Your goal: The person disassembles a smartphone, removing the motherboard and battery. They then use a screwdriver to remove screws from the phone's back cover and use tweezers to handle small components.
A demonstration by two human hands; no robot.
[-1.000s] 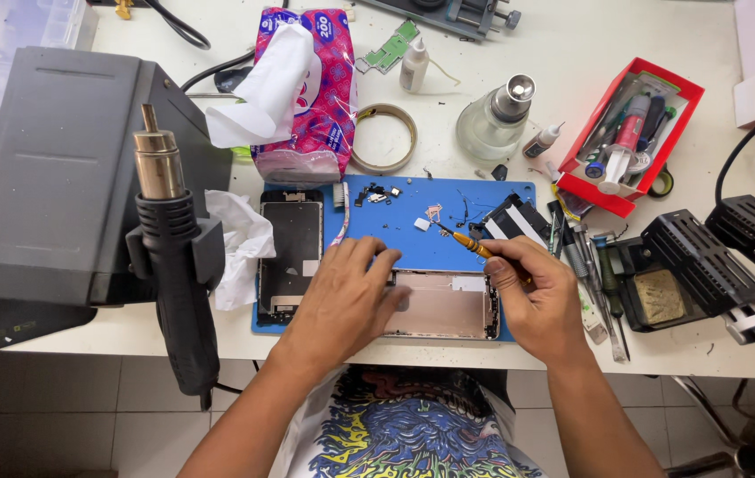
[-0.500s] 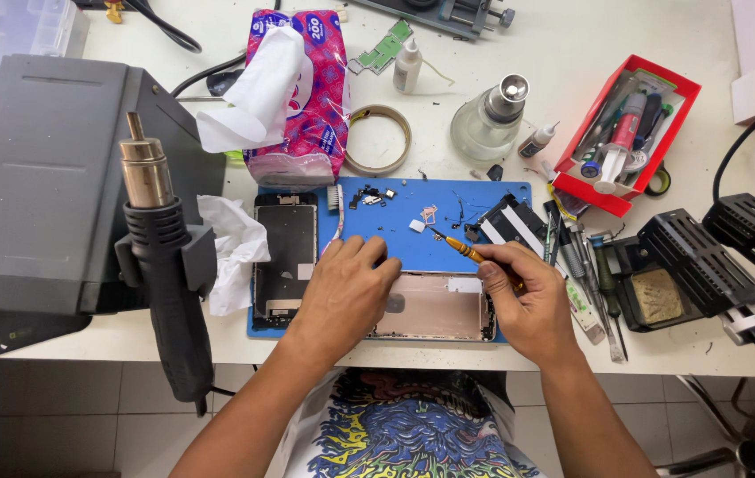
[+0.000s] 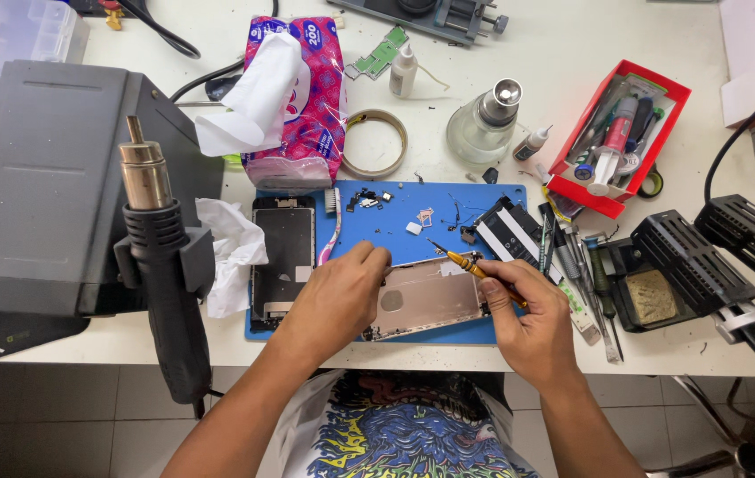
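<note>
1. Your left hand (image 3: 337,301) lies palm down on the left end of the rose-gold phone shell (image 3: 430,296). Its fingers are curled and pressed against the shell's top edge, so the hand is closed down on the shell rather than spread wide.
2. Your right hand (image 3: 528,314) holds a yellow-handled screwdriver (image 3: 475,267) in a narrow pinch between thumb and fingertips. The tip points up and to the left, just above the shell's upper edge.
3. The phone shell lies flat on the blue work mat (image 3: 435,199), at the mat's near edge, between your two hands.
4. On the left part of the mat lies a dark phone screen (image 3: 282,252), just beside your left hand and lengthwise toward you.
5. Small screws and parts (image 3: 367,199) sit scattered near the far edge of the mat, well apart from the shell.
6. A black-and-white battery (image 3: 508,228) lies tilted at the right of the mat, near the screwdriver tip.
7. A hot-air gun (image 3: 160,265) hangs nozzle up on the side of a grey station (image 3: 41,177) at your left.
8. Behind the mat stand a pack of tissues (image 3: 302,97), a roll of tape (image 3: 375,143) and a clear pump bottle (image 3: 483,124).
9. A red tray (image 3: 661,88) of tools sits at the far right, and loose tools (image 3: 576,265) lie beside the mat.
</note>
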